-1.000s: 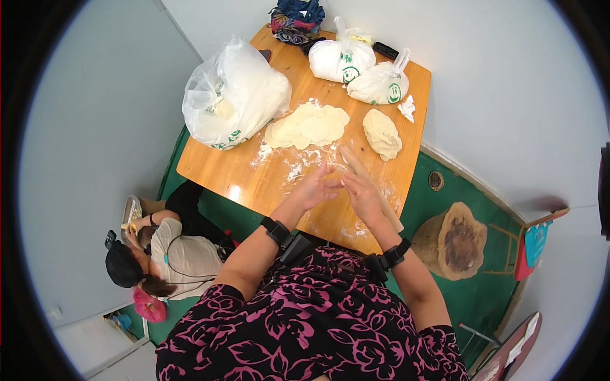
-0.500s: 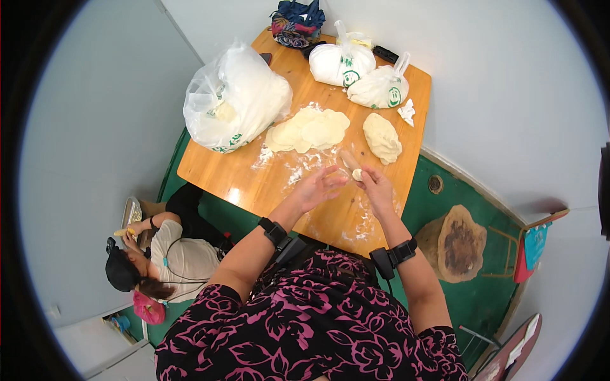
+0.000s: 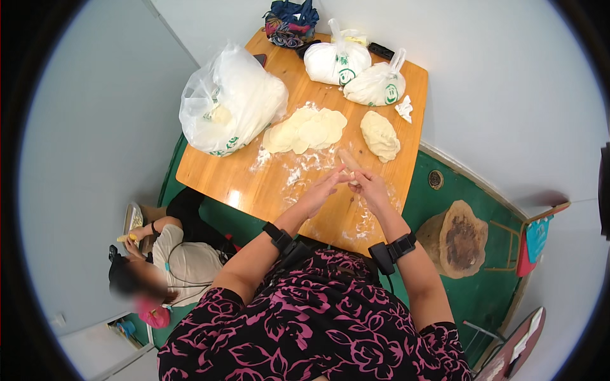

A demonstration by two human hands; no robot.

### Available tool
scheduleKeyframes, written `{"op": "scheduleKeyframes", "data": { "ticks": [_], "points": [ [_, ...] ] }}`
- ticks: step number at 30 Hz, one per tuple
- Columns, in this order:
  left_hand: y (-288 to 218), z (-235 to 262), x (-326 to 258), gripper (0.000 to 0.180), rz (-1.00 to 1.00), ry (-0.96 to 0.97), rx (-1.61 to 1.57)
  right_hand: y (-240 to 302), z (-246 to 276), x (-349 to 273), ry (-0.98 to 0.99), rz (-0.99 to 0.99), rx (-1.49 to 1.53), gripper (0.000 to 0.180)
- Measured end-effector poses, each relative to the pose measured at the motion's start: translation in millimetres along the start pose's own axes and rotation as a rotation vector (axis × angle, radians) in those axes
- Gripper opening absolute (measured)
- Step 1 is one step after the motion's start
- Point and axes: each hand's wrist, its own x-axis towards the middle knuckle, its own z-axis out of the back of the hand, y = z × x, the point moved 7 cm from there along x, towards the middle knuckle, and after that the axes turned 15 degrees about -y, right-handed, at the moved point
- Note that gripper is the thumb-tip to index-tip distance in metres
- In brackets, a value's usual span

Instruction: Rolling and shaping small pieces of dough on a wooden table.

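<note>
Over the near part of the table my two hands meet. In my right hand [image 3: 371, 190] a small piece of pale dough [image 3: 352, 178] is pinched, mostly hidden by the fingers. My left hand [image 3: 323, 192] reaches in from the other side with its fingers stretched out, their tips against the dough or the right fingers. Just beyond the fingertips lies a wooden rolling pin [image 3: 347, 158], its near end covered by my hands. Several thin round dough wrappers [image 3: 306, 130] overlap in a floury pile farther left. A large lump of dough [image 3: 380, 136] rests to the right.
A big open plastic bag [image 3: 244, 101] stands at the table's left. Two tied white bags [image 3: 337, 63], a crumpled tissue [image 3: 404, 109] and a dark patterned bag [image 3: 291, 25] are farther back. A wooden stump [image 3: 462, 240] stands right; another person [image 3: 194, 263] works low at left.
My left hand has moved right and closer to my right hand, now meeting it at the piece of dough. The view has shifted slightly.
</note>
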Motion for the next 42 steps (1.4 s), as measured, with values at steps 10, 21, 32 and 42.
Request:
{"op": "scheduleKeyframes", "data": {
  "ticks": [10,21,32,42],
  "points": [
    [-6,5,2,0.059,0.026,0.002,-0.109,28,-14,-19,-0.135,0.410,-0.244,0.030],
    [-7,2,1,0.064,-0.210,0.070,0.189,22,-8,-9,-0.103,0.284,-0.173,0.023],
    [-14,-3,-2,0.060,-0.085,0.041,0.004,19,-10,-6,-0.078,0.155,0.070,0.025],
    [-13,-8,-6,0.059,-0.183,0.046,0.112,21,-10,-10,0.003,0.188,-0.060,0.019]
  ]
}}
